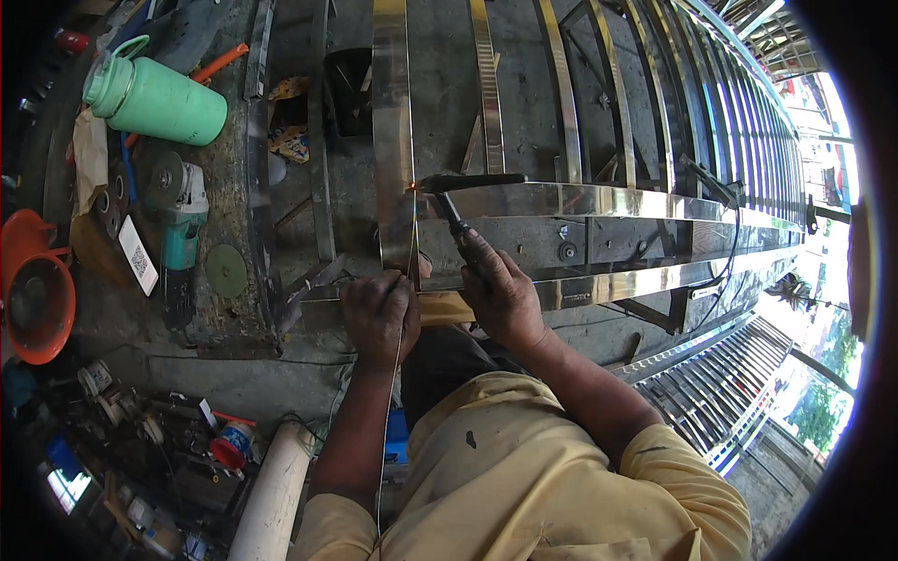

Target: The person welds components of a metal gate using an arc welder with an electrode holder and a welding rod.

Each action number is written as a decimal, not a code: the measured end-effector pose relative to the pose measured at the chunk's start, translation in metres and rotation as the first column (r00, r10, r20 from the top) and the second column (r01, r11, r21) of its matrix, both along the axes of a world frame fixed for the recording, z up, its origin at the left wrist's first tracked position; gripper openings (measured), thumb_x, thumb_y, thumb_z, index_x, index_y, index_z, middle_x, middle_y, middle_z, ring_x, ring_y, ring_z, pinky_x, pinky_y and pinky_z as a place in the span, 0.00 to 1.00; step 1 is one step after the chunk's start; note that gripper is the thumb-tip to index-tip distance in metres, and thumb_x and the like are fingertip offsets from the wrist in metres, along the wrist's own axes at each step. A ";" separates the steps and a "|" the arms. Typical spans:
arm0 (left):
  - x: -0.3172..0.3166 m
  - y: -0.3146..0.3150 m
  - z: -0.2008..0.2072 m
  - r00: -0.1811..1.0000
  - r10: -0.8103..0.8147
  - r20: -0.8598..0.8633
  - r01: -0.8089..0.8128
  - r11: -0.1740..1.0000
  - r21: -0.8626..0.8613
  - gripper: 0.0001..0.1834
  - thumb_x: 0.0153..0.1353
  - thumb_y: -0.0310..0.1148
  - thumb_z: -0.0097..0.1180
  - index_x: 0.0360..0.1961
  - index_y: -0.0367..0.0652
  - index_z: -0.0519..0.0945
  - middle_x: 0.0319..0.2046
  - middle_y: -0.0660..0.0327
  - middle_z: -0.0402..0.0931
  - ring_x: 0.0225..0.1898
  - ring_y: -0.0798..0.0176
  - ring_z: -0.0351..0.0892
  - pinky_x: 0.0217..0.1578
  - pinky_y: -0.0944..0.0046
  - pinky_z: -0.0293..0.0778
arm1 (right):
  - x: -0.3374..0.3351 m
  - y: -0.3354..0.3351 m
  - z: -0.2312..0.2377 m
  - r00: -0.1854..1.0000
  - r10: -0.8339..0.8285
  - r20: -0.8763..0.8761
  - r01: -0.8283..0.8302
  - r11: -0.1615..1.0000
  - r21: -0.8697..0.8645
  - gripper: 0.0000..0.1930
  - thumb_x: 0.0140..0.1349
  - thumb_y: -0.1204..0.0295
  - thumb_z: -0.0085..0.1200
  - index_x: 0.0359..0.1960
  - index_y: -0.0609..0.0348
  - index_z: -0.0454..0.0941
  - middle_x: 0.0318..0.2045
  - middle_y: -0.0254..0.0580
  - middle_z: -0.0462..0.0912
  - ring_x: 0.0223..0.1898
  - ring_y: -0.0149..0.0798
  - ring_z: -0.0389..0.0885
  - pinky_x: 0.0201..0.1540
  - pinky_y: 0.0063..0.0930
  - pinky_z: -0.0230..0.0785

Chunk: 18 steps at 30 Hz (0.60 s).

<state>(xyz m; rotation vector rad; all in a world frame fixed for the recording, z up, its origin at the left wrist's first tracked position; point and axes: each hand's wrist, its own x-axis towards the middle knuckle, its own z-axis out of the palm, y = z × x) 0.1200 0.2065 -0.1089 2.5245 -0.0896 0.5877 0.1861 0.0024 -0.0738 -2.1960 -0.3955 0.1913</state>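
Note:
A welding torch (458,222) is gripped in my right hand (507,297), its fingers wrapped around the handle. The torch's black head lies over a corner joint of the shiny metal frame (636,202), and a small orange-red glow shows at its tip. My left hand (378,316) is closed around a thin filler rod (414,213). One end of the rod reaches up to the glowing spot; the other trails down along my left forearm. Beneath the glow runs a wide polished tube (391,93), which meets the frame's crosswise tube there. Both hands are close to the frame's near edge.
On the worn bench (245,178) at left are an angle grinder (178,234), a green bottle (159,101) and a grinding disc (225,271). Orange bowl-shaped pieces (37,309) sit farther left. A pale cylinder (273,491) is at lower left. Another barred frame (716,393) stands at right.

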 end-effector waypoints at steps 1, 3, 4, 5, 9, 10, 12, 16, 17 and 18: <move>0.000 0.000 0.002 1.000 -0.002 -0.022 0.003 0.999 0.047 0.10 0.60 0.26 0.67 0.42 0.44 0.83 0.45 0.58 0.84 0.45 0.50 0.82 0.49 0.47 0.73 | 0.000 -0.001 0.000 1.000 -0.002 0.000 0.002 1.000 -0.002 0.33 0.69 0.79 0.63 0.76 0.50 0.70 0.48 0.52 0.87 0.43 0.51 0.91 0.43 0.39 0.84; 0.003 -0.001 0.002 1.000 0.007 -0.003 -0.007 1.000 0.005 0.09 0.60 0.28 0.67 0.42 0.44 0.83 0.44 0.59 0.84 0.45 0.51 0.81 0.50 0.48 0.73 | 0.001 -0.003 0.001 0.999 0.038 0.010 -0.039 0.997 0.066 0.33 0.69 0.80 0.63 0.75 0.51 0.70 0.50 0.52 0.87 0.45 0.51 0.91 0.45 0.38 0.84; 0.003 -0.002 0.002 1.000 0.018 -0.014 -0.018 1.000 -0.017 0.08 0.61 0.28 0.67 0.42 0.44 0.83 0.44 0.59 0.84 0.45 0.51 0.81 0.50 0.48 0.73 | 0.001 -0.002 -0.001 0.999 0.039 0.010 -0.040 0.997 0.066 0.33 0.69 0.80 0.63 0.75 0.51 0.70 0.50 0.52 0.87 0.45 0.51 0.91 0.45 0.38 0.84; 0.001 -0.002 0.001 0.999 0.029 -0.033 -0.028 1.000 0.007 0.08 0.61 0.28 0.68 0.41 0.43 0.83 0.44 0.58 0.83 0.45 0.51 0.82 0.49 0.48 0.73 | 0.001 0.000 -0.004 0.999 0.019 0.029 -0.021 0.998 0.066 0.33 0.69 0.80 0.63 0.76 0.51 0.70 0.51 0.52 0.87 0.46 0.50 0.91 0.45 0.38 0.84; 0.002 -0.001 -0.003 1.000 0.022 0.015 -0.022 1.000 -0.003 0.08 0.61 0.26 0.69 0.40 0.43 0.82 0.44 0.58 0.83 0.45 0.50 0.83 0.48 0.47 0.75 | 0.000 0.001 -0.002 1.000 -0.012 0.028 0.010 0.999 0.045 0.33 0.69 0.80 0.62 0.76 0.52 0.70 0.52 0.52 0.87 0.48 0.50 0.91 0.47 0.37 0.85; 0.002 -0.001 -0.002 1.000 0.020 0.009 -0.020 1.000 -0.010 0.09 0.61 0.25 0.69 0.41 0.42 0.82 0.44 0.57 0.83 0.46 0.50 0.83 0.48 0.47 0.75 | 0.000 0.001 -0.002 1.000 -0.016 0.026 0.015 0.999 0.047 0.33 0.69 0.80 0.62 0.75 0.52 0.70 0.51 0.52 0.87 0.47 0.50 0.91 0.46 0.37 0.85; 0.002 -0.001 -0.001 1.000 0.017 0.003 -0.017 1.000 -0.019 0.09 0.60 0.25 0.69 0.41 0.42 0.82 0.44 0.57 0.83 0.46 0.49 0.83 0.48 0.46 0.75 | 0.000 0.001 -0.001 1.000 -0.015 0.009 0.014 0.999 0.032 0.32 0.69 0.80 0.62 0.75 0.52 0.71 0.51 0.52 0.87 0.47 0.50 0.91 0.46 0.38 0.85; 0.002 -0.001 -0.001 1.000 0.007 0.003 -0.006 0.999 -0.039 0.10 0.60 0.24 0.69 0.42 0.42 0.83 0.44 0.57 0.83 0.46 0.49 0.83 0.49 0.46 0.75 | 0.001 0.001 0.002 1.000 -0.006 -0.010 0.006 1.000 0.008 0.32 0.69 0.79 0.62 0.75 0.52 0.71 0.50 0.52 0.87 0.45 0.50 0.91 0.45 0.38 0.85; 0.001 -0.001 -0.001 1.000 0.008 0.004 -0.008 0.999 -0.035 0.10 0.60 0.24 0.69 0.42 0.42 0.83 0.45 0.57 0.83 0.46 0.49 0.83 0.49 0.46 0.75 | 0.001 0.001 0.002 1.000 -0.006 -0.011 0.006 1.000 0.008 0.32 0.69 0.79 0.62 0.75 0.52 0.71 0.50 0.52 0.87 0.45 0.50 0.91 0.45 0.38 0.85; 0.001 -0.001 -0.002 1.000 0.008 0.003 -0.008 0.999 -0.035 0.10 0.60 0.24 0.69 0.42 0.42 0.83 0.45 0.57 0.83 0.46 0.49 0.83 0.49 0.46 0.75 | 0.001 0.001 0.003 1.000 -0.005 -0.011 0.005 1.000 0.015 0.32 0.69 0.79 0.62 0.75 0.52 0.71 0.50 0.52 0.87 0.45 0.50 0.91 0.45 0.38 0.84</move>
